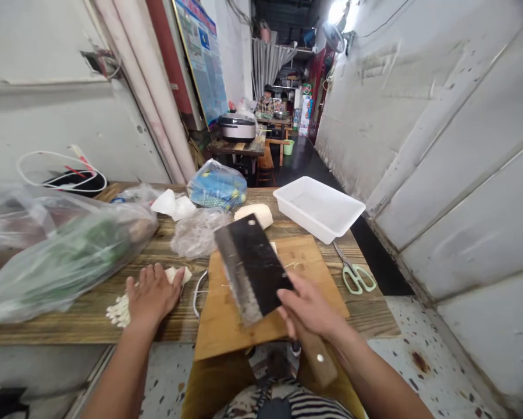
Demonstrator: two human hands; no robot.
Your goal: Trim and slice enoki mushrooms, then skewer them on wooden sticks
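Observation:
My right hand (307, 308) grips the wooden handle of a broad cleaver (255, 265), its dark blade raised over the wooden cutting board (326, 279). Part of the board is hidden behind the blade. To the left, my left hand (154, 291) lies palm down on the table with its fingers apart. Small white pieces (118, 312) are beside and partly beneath it, and a pale flat piece shows by its thumb. Beyond the blade sits a pale rounded block (261, 214). Thin pale strips rest on the board near my right hand.
A white plastic tray (317, 203) stands at the back right, with green-handled scissors (358, 278) below it. Clear bags (200, 233) and a large bag of greens (82, 256) occupy the left. A person (266, 103) sits far back.

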